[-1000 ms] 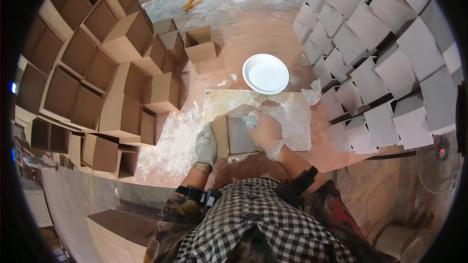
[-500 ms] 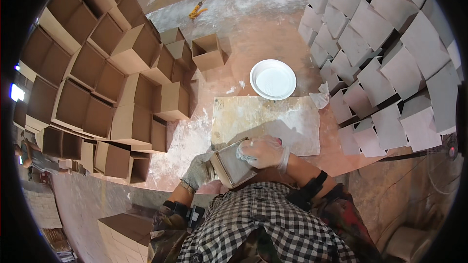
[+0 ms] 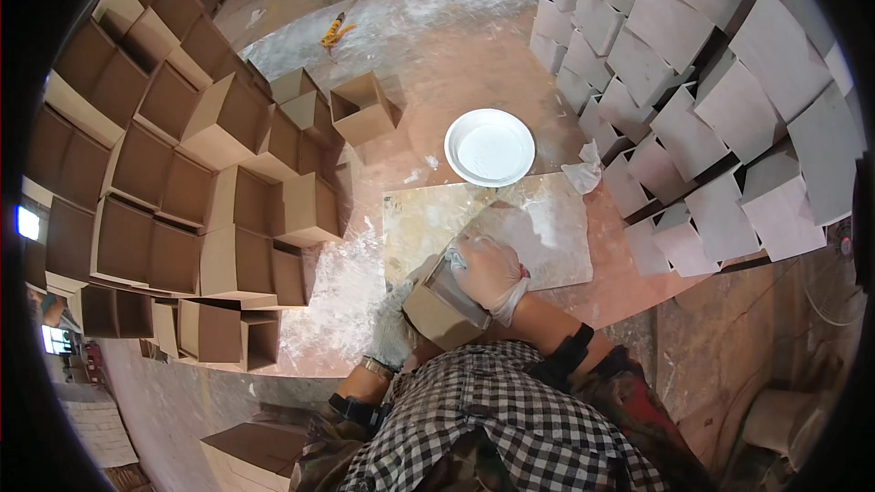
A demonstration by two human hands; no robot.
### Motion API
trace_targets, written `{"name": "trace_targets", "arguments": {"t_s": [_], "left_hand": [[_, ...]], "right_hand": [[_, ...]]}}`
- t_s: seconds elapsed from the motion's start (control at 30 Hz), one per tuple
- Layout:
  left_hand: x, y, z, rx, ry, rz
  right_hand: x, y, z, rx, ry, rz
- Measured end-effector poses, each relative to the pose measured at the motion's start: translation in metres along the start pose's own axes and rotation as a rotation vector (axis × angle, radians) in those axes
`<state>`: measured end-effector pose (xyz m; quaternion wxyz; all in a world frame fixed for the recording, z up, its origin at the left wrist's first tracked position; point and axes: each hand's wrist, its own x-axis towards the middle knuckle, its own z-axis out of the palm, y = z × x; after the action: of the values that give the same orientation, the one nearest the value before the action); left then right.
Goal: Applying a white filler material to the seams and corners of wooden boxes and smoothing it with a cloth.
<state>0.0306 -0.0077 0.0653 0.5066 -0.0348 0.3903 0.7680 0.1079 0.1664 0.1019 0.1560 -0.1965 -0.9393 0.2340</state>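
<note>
A small brown box (image 3: pixel 439 317) is held tilted close to my body, over the near edge of the board. White coating shows on the side facing my right hand; the side facing up is bare brown. My left hand (image 3: pixel 392 330), in a pale knit glove, grips the box from its left. In a thin, see-through glove, my right hand (image 3: pixel 495 279) is closed around a pale bluish wad (image 3: pixel 455 259), perhaps a cloth or sponge, against the coated side. Beyond the hands stands a round white basin (image 3: pixel 489 148) with white stuff in it.
A whitened board (image 3: pixel 410 219) lies on the table. Brown boxes (image 3: pixel 223 118) are stacked at left, with a single open box (image 3: pixel 363 109) beside them. White-coated boxes (image 3: pixel 679 27) rise at right near a crumpled white sheet (image 3: pixel 583 169). A yellow-handled tool (image 3: pixel 336 32) lies at the far edge.
The box has turned in my hands: its white face was uppermost and now leans right, with a brown side up. My right hand has moved round with it. The view has shifted slightly.
</note>
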Motion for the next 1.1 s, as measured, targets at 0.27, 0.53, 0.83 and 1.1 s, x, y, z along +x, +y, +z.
{"name": "trace_targets", "arguments": {"t_s": [0.27,0.53,0.83,1.1], "left_hand": [[-0.002,-0.019,-0.030,0.619,-0.038,0.244],[-0.024,0.019,-0.014,0.417,-0.137,-0.016],[0.010,0.037,-0.034,-0.085,-0.231,-0.205],[0.017,0.009,0.011,0.111,0.209,-0.068]], "right_hand": [[0.008,-0.005,-0.003,-0.043,-0.188,0.148],[-0.013,-0.002,-0.021,0.064,-0.110,0.018],[-0.025,-0.004,-0.020,0.213,0.061,-0.486],[-0.027,0.000,-0.001,0.162,0.111,-0.382]]}}
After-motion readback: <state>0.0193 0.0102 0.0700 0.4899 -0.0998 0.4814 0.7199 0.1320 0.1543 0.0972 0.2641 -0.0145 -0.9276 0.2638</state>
